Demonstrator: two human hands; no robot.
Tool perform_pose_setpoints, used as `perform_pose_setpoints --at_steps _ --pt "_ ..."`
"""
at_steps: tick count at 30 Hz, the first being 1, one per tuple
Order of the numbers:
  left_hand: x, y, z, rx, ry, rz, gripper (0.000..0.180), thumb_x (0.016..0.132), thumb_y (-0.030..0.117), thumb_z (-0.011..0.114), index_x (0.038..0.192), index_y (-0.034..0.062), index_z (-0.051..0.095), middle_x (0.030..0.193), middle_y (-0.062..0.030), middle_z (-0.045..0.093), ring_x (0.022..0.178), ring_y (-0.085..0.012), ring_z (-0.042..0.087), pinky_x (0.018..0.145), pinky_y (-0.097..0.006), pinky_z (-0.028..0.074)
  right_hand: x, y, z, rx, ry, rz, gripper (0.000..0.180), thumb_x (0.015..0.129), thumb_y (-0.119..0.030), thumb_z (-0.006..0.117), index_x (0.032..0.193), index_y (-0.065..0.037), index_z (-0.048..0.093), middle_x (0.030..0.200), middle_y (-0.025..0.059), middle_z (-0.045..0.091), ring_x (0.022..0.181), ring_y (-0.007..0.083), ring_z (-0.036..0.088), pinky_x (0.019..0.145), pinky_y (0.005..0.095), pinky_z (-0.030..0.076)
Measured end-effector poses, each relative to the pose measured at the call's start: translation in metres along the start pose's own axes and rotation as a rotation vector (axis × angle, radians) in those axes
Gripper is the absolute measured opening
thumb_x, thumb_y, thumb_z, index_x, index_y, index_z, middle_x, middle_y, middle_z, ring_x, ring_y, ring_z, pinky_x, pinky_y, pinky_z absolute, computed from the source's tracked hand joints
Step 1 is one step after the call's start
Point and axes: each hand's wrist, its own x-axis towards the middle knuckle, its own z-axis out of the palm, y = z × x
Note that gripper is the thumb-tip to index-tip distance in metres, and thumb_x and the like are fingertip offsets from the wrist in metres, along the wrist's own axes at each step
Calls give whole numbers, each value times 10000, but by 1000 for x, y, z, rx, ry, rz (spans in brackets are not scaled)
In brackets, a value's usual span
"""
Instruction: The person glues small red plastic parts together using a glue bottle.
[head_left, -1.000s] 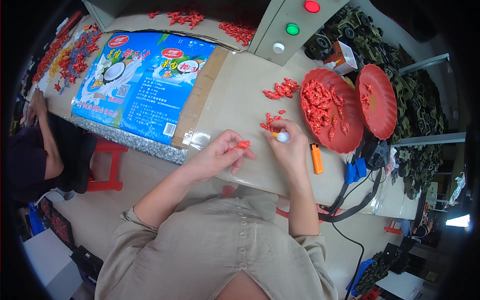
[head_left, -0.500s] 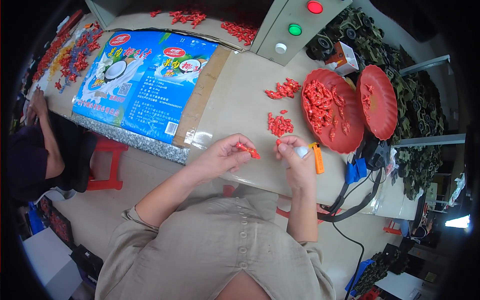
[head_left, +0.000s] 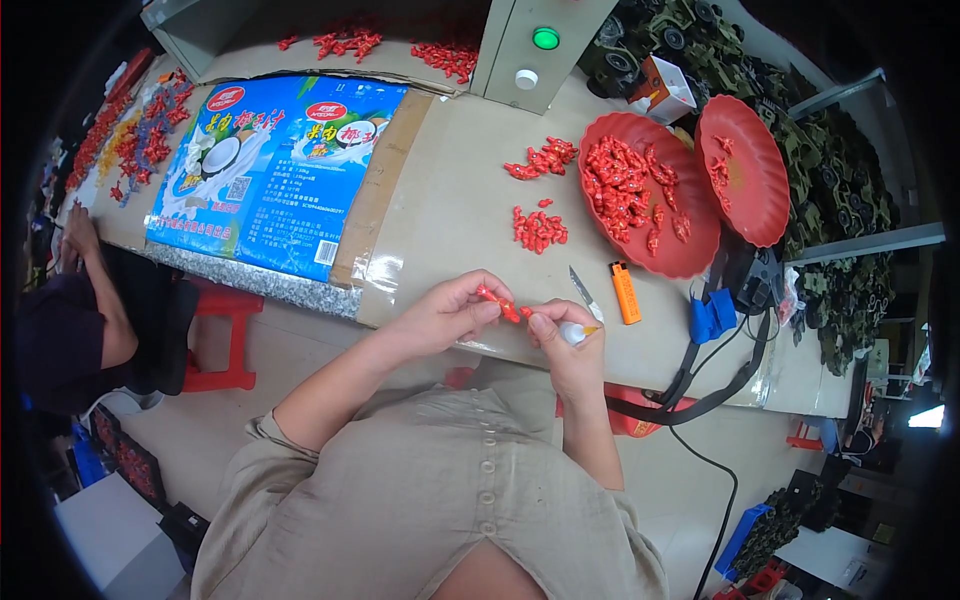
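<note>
My left hand [head_left: 450, 315] pinches a small glossy red plastic figure [head_left: 496, 301] between thumb and fingers. Opposite it, my right hand [head_left: 575, 362] holds a tiny red piece [head_left: 527, 313] at its fingertips, touching or almost touching the figure's end. A small white bottle with a yellowish tip [head_left: 572, 332] is tucked into that same right hand. Just beyond the hands, a knife with a pointed blade [head_left: 582, 287] and an orange lighter [head_left: 626, 293] lie on the table. Farther off sit a small pile of red pieces [head_left: 540, 230] and a cluster of red figures [head_left: 541, 158].
Two scalloped red bowls stand at the right, one heaped with red figures [head_left: 690, 255], the other holding a few [head_left: 765, 215]. A blue printed cardboard sheet [head_left: 270, 180] covers the table's left. A grey box with a green button [head_left: 546, 38] rises behind. Another person's arm [head_left: 110, 300] shows far left.
My right hand has moved left, bringing the tiny piece up to the red figure. The lighter and knife blade are now uncovered. The whole view has shifted slightly.
</note>
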Motion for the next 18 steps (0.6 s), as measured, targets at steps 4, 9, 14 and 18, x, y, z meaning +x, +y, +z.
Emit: perform_pose_setpoints --at_steps 4,9,14,18 --pt "-1 0 -1 26 -14 -13 161 861 129 454 988 30 462 799 -17 482 601 -56 400 536 -180 355 -1 0 1 -138 -1 -57 77 757 -82 612 763 -8 591 675 -14 536 620 39 453 549 172 356" --pt "-1 1 0 52 -6 -12 146 859 113 451 977 29 474 802 -10 501 597 -45 392 530 -178 351 -1 3 1 -224 -12 -90 64 745 -68 620 758 -12 592 665 -11 532 615 37 450 542 175 358" --pt "-1 2 0 52 -11 -10 142 861 104 445 976 32 487 795 -3 516 589 -35 387 517 -175 345 -1 0 1 -246 -26 -63 63 745 -66 619 754 -11 590 658 -12 532 605 38 450 534 178 360" --pt "-1 2 1 36 2 -8 155 863 108 444 988 36 501 778 5 518 576 -27 383 499 -170 335 0 -3 4 -271 -19 -78 69 750 -73 614 743 -9 590 652 -6 535 603 41 453 533 180 362"
